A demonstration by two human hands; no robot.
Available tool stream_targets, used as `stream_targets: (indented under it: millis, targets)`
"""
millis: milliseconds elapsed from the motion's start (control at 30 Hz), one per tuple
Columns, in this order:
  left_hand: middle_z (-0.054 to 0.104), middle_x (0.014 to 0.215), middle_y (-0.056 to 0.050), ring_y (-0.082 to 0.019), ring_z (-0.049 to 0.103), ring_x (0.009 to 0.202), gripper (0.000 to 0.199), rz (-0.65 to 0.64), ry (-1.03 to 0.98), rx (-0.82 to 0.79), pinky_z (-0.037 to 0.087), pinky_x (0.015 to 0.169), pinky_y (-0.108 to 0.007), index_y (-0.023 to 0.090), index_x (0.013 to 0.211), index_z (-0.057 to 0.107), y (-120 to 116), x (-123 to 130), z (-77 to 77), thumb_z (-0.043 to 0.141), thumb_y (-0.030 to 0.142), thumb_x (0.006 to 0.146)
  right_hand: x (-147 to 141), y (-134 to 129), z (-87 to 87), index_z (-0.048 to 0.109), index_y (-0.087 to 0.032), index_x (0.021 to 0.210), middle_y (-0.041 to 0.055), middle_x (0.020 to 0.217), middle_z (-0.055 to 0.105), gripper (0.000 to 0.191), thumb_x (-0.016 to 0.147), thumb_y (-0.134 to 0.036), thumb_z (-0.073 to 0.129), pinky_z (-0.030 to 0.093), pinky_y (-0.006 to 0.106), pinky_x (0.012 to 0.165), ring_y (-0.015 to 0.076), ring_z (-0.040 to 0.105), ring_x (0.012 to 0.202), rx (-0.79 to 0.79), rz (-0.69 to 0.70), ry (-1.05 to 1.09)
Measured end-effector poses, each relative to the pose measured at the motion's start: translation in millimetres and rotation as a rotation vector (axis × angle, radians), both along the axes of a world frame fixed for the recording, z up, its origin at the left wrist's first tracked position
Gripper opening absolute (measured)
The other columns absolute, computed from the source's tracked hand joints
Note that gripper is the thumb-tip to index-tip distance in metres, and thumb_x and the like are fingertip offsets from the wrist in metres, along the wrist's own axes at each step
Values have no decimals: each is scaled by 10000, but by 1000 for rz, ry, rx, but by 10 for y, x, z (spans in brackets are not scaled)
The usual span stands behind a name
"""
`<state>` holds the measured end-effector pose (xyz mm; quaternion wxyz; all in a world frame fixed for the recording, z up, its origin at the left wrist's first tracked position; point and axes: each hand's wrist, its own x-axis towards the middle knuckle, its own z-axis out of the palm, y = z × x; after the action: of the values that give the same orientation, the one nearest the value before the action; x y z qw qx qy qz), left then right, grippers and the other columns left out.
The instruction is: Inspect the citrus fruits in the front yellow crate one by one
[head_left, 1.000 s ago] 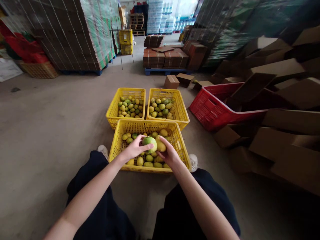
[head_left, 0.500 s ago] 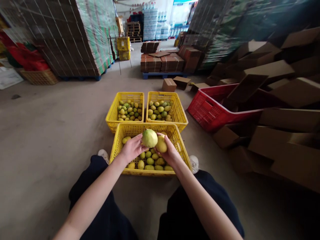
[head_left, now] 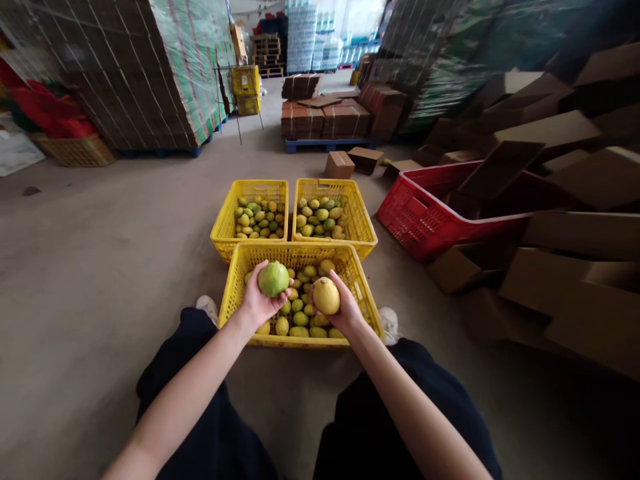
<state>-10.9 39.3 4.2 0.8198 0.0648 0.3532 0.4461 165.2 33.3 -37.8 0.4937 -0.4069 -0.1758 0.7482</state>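
In my left hand [head_left: 259,301] rests a green lemon [head_left: 273,279], the fingers curled under and around it. My right hand [head_left: 345,308] grips a yellow lemon [head_left: 327,296] with its tip end facing up. Both hands are above the near yellow crate [head_left: 295,343], apart from each other. Several yellow and green-yellow lemons [head_left: 299,319] lie in that crate, some hidden behind my hands and the held fruit.
Behind it stand two more yellow crates of lemons, one left [head_left: 225,227] and one right [head_left: 361,223]. A red crate [head_left: 425,230] with cardboard boxes [head_left: 550,280] piled around it is on the right. Bundled cardboard [head_left: 345,120] lies on a blue pallet farther back.
My hands have moved apart, the left one going left with the green lemon. The yellow lemon has turned in my right hand and shifted slightly.
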Motion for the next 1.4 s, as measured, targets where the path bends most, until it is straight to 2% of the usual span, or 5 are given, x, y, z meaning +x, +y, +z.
stream_targets:
  millis: [200, 367, 767, 933, 1400]
  targets:
    - [670, 842, -86, -130, 630, 665, 244, 47, -102, 18, 537, 564, -214, 130, 962, 621, 25, 24, -102, 425, 168, 822, -21, -14, -32, 502, -206, 735, 29, 538, 632, 246, 843, -425, 471, 466, 273, 368, 181, 603, 418, -209, -49, -83]
    - [666, 886, -68, -148, 639, 749, 232, 51, -164, 1, 556, 621, -253, 145, 924, 617, 5, 18, -44, 490, 326, 855, -16, -93, 12, 545, -188, 803, 25, 560, 640, 142, 830, -307, 473, 468, 250, 363, 185, 637, 463, -351, -64, -96]
    - [644, 717, -95, -148, 627, 617, 289, 61, -83, -124, 540, 512, -231, 109, 809, 597, -96, 62, -39, 413, 326, 858, 24, -77, 127, 519, -197, 723, 8, 486, 582, 231, 817, -407, 500, 381, 221, 317, 151, 550, 390, -333, -121, -57]
    - [671, 826, -88, -165, 661, 693, 280, 22, -41, -42, 559, 609, -271, 105, 892, 622, -79, 67, -54, 433, 309, 867, -30, -62, 39, 516, -195, 774, 28, 527, 616, 241, 873, -371, 385, 345, 217, 328, 166, 566, 402, -342, -69, -42]
    - [638, 817, -63, -165, 643, 730, 171, -16, 43, 101, 546, 678, -290, 109, 860, 607, -95, 96, 33, 574, 273, 826, -72, -80, 107, 538, -196, 771, 4, 576, 613, 168, 784, -352, 600, 380, 214, 312, 171, 592, 460, -200, -123, 74]
